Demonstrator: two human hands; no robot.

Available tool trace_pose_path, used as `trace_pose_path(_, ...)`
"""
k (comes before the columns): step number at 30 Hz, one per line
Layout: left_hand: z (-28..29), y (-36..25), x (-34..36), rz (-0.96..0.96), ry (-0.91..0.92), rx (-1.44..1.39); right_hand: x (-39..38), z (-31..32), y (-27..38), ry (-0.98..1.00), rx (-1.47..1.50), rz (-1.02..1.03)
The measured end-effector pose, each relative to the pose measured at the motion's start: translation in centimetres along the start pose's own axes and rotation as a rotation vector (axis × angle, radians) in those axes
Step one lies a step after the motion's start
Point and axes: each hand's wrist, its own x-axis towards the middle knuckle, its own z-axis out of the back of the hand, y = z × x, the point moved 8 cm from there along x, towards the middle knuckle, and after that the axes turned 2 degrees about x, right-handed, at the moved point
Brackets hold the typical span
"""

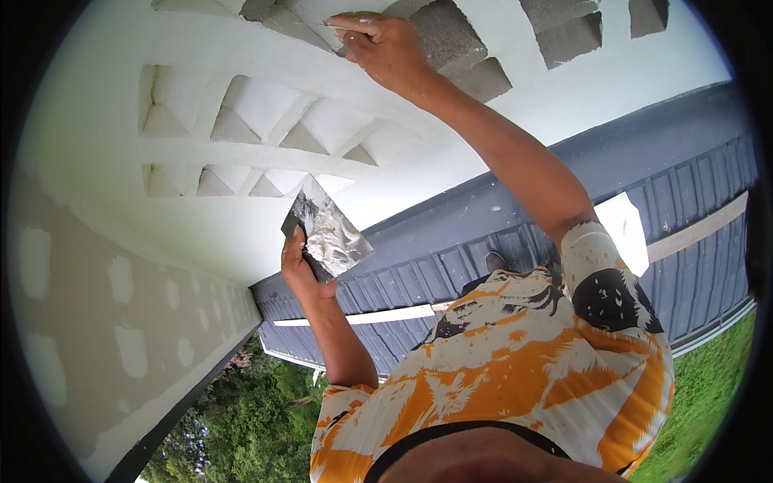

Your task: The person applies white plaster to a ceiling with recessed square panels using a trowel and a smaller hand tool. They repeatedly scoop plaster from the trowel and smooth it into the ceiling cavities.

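My left hand (pixel 296 270) is closed round the underside of a metal plaster hawk (pixel 354 235), a flat, smeared plate held tilted below the wall openings. A lump of wet, whitish plaster (pixel 328 241) lies on it. Higher up, my right hand (pixel 386 50) is closed at a recess in the white wall (pixel 274 213). Its fingers pinch a small thin-bladed tool (pixel 336 26), mostly hidden by the hand, so its exact kind does not show. Close by that hand is a recess with rough grey block faces (pixel 447 36); the smaller recesses (pixel 326 125) lower down look coated white.
Under the wall runs a dark ribbed metal roof (pixel 419 278) with a dark flashing (pixel 644 129). Boards (pixel 700 229) and a white sheet (pixel 624 229) lie on the roof. A patched grey panel (pixel 121 314) stands at the left. Trees (pixel 258 414) and grass (pixel 713 378) show beyond.
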Motion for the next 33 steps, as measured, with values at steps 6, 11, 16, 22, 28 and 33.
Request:
trace_pose_path(6, 0.9, 0.7, -1.0, 0.023, -0.054, -0.009, 0.9, -2.8, -2.9, 0.039, -0.079, -0.006)
trace_pose_path(11, 2.0, 1.4, -0.6, 0.042, -0.069, -0.016, -1.9, -1.7, -3.5, 0.097, -0.141, 0.014)
trace_pose_path(16, 0.8, 1.1, -1.4, 0.018, -0.063, -0.046, -6.2, 2.7, -1.6, -0.047, 0.114, -0.196)
trace_pose_path(22, -1.0, -0.2, 0.9, -0.016, 0.018, -0.025, -12.5, 3.6, 2.4, 0.364, 0.147, -0.252)
trace_pose_path(28, -4.9, -3.0, -1.0, -0.157, 0.049, 0.134, -13.4, 2.5, 10.3, 0.605, -0.069, 0.162)
trace_pose_path(33, -6.4, -2.6, -1.8, -0.198, 0.131, 0.19, -14.6, 0.8, 10.6, 0.749, -0.318, 0.094)
